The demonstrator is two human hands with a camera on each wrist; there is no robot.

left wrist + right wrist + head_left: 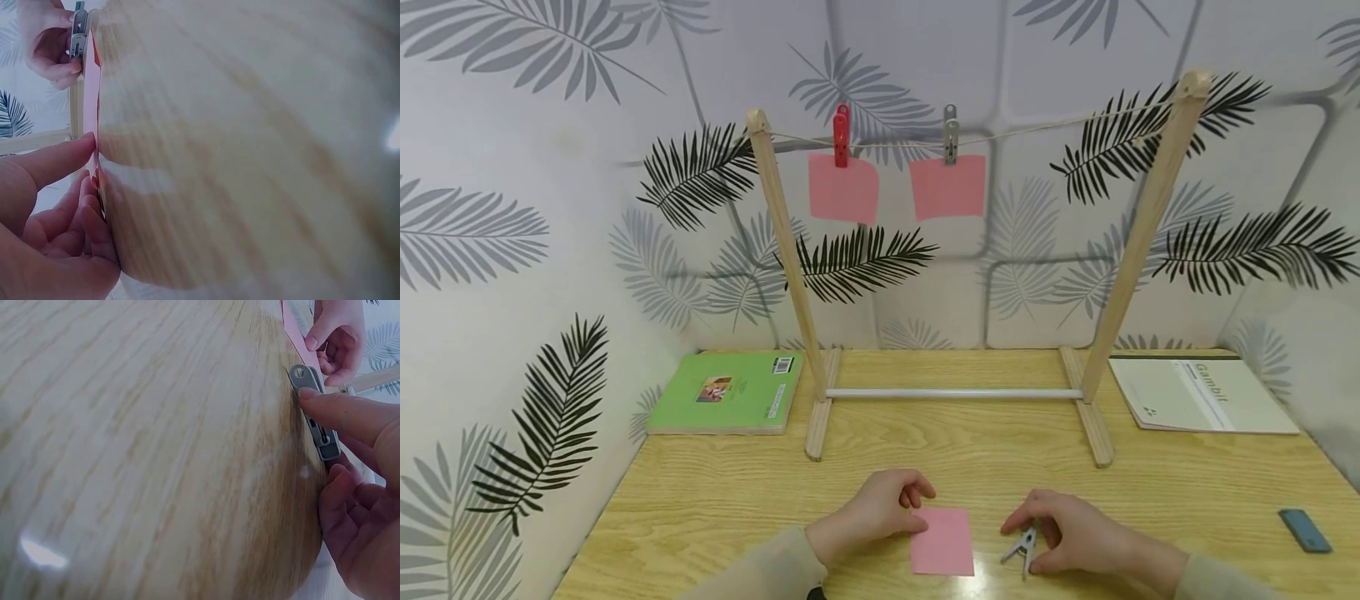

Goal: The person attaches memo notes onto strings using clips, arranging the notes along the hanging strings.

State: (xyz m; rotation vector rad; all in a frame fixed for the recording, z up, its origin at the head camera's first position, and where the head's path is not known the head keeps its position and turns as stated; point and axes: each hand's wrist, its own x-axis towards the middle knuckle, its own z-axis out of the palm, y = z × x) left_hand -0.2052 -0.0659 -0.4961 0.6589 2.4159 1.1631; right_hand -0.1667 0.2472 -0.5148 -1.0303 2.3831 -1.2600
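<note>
A square of pink paper lies on the wooden table. My left hand is at its upper left edge, the thumb on top and the other fingers curled by the edge. In the left wrist view, that thumb and the fingertips pinch the paper's side. To the right, my right hand holds a grey clothespin between thumb and forefinger, low over the tabletop. The right wrist view has the thumb lying across the clothespin near its holed end.
Behind the hands stands a wooden frame with a string; a red clothespin and another grey one hold up two pink papers. A green book lies left, a Gambit notebook right, a small blue-grey object at far right.
</note>
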